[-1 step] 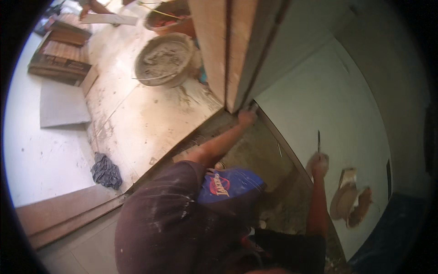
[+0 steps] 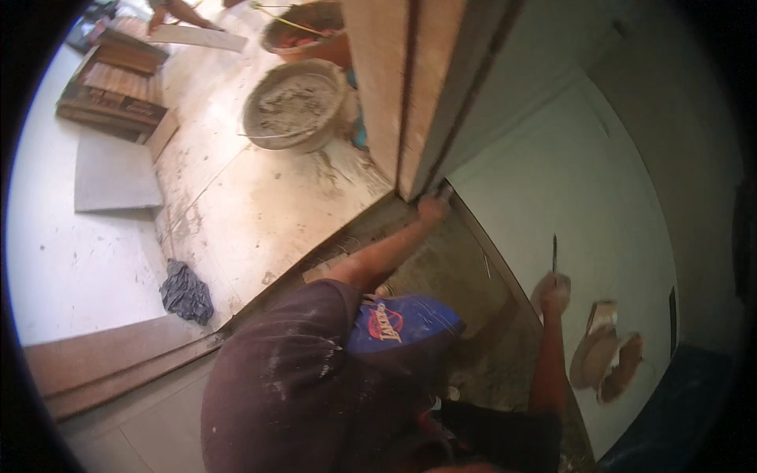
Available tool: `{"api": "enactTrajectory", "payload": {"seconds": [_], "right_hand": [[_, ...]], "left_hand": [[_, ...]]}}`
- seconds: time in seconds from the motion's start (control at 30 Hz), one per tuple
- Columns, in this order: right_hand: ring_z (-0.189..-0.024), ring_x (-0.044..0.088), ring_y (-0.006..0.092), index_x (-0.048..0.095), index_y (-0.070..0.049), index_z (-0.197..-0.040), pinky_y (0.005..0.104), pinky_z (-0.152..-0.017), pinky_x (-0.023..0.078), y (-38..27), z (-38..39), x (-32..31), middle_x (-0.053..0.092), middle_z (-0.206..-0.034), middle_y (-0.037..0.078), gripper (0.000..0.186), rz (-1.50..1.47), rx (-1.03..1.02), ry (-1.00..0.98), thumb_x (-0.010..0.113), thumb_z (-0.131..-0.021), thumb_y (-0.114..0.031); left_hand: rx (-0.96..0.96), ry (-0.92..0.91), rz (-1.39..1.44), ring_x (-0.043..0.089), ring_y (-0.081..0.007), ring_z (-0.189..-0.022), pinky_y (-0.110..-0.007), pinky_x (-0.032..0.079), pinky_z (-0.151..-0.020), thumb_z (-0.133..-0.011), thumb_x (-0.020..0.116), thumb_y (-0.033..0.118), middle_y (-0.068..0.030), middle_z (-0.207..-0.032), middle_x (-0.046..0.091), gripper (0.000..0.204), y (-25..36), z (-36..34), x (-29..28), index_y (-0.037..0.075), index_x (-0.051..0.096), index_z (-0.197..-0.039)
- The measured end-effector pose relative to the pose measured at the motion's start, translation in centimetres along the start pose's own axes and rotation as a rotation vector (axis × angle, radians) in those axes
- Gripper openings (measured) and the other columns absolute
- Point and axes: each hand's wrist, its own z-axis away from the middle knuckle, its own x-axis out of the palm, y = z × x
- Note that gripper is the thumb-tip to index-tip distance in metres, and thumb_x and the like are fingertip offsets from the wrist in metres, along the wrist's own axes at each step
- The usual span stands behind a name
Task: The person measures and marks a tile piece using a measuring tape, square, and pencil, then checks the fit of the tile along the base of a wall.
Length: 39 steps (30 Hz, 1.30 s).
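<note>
At the foot of the wooden door frame (image 2: 414,150), my left hand (image 2: 433,207) is closed and reaches into the corner by the pale tile edge. Whatever it grips is too small and blurred to make out. My right hand (image 2: 554,292) is closed around a slim dark pencil-like tool (image 2: 555,251), whose tip points away from me over the large pale tiled surface (image 2: 512,213). Beside that hand, farther right, lies a round tan object with a hollow opening (image 2: 619,366). Between my arms runs a strip of rough grey floor (image 2: 449,268), lower than the tiles on the left.
Left of the door frame stands a bucket of grey mortar (image 2: 296,106), with an orange-brown tub (image 2: 311,39) behind it. A crumpled dark bag (image 2: 186,293), a grey tile (image 2: 117,175) and an opened box of tiles (image 2: 118,83) lie farther left. Another person's hand (image 2: 158,17) touches a pale board (image 2: 197,36).
The whole picture has shifted slightly to the right and mostly down. Both my hands keep nearly the same places and grips.
</note>
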Motion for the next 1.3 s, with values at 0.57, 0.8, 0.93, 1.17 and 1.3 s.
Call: {"api": "enactTrajectory", "payload": {"seconds": [0.57, 0.8, 0.93, 1.17, 1.3], "right_hand": [[-0.099, 0.062, 0.0315, 0.065, -0.003, -0.103, 0.0425, -0.087, 0.052, -1.5, 0.2, -2.8, 0.060, -0.108, 0.014, 0.018, -0.100, -0.130, -0.138, 0.054, -0.096, -0.015], [-0.092, 0.062, 0.0328, 0.062, -0.003, -0.104, 0.0444, -0.080, 0.052, 1.3, -0.3, -0.6, 0.060, -0.102, 0.015, 0.020, -0.046, -0.321, -0.033, 0.052, -0.098, -0.019], [-0.090, 0.062, 0.0333, 0.060, -0.003, -0.106, 0.0454, -0.079, 0.052, 0.4, 0.0, -0.5, 0.060, -0.102, 0.017, 0.022, -0.054, -0.322, -0.047, 0.050, -0.099, -0.021], [-0.092, 0.063, 0.0318, 0.060, -0.006, -0.108, 0.0444, -0.079, 0.052, -1.3, 0.1, -1.8, 0.060, -0.103, 0.015, 0.020, -0.088, -0.250, -0.121, 0.051, -0.100, -0.022], [-0.091, 0.063, 0.0304, 0.061, -0.008, -0.107, 0.0430, -0.079, 0.053, -0.1, -0.1, -2.2, 0.060, -0.103, 0.013, 0.018, 0.001, -0.212, -0.078, 0.053, -0.099, -0.022]], "left_hand": [[-0.024, 0.061, -0.070, 0.057, -0.0369, -0.122, -0.044, 0.046, -0.102, -0.091, 0.061, 0.035, -0.0254, -0.132, 0.058, 0.060, 3.7, 4.1, -0.4, -0.007, 0.053, -0.133], [-0.025, 0.118, -0.094, 0.059, -0.0370, -0.119, -0.044, 0.048, -0.100, -0.091, 0.060, 0.027, -0.0276, -0.128, 0.059, 0.055, 3.1, 5.4, -0.4, -0.009, 0.052, -0.132], [0.024, 0.145, -0.117, 0.061, -0.0359, -0.117, -0.042, 0.049, -0.099, -0.090, 0.063, 0.025, -0.0252, -0.125, 0.062, 0.051, 2.5, 5.4, -1.3, -0.008, 0.056, -0.128], [0.108, 0.098, -0.064, 0.064, -0.0341, -0.110, -0.042, 0.049, -0.093, -0.088, 0.065, 0.021, -0.0223, -0.119, 0.066, 0.041, 1.3, 4.8, -1.9, -0.004, 0.061, -0.120], [0.141, 0.097, -0.113, 0.064, -0.0357, -0.111, -0.043, 0.050, -0.092, -0.087, 0.067, 0.023, -0.0220, -0.119, 0.066, 0.043, 0.9, 6.3, -2.0, -0.004, 0.061, -0.120]]}}
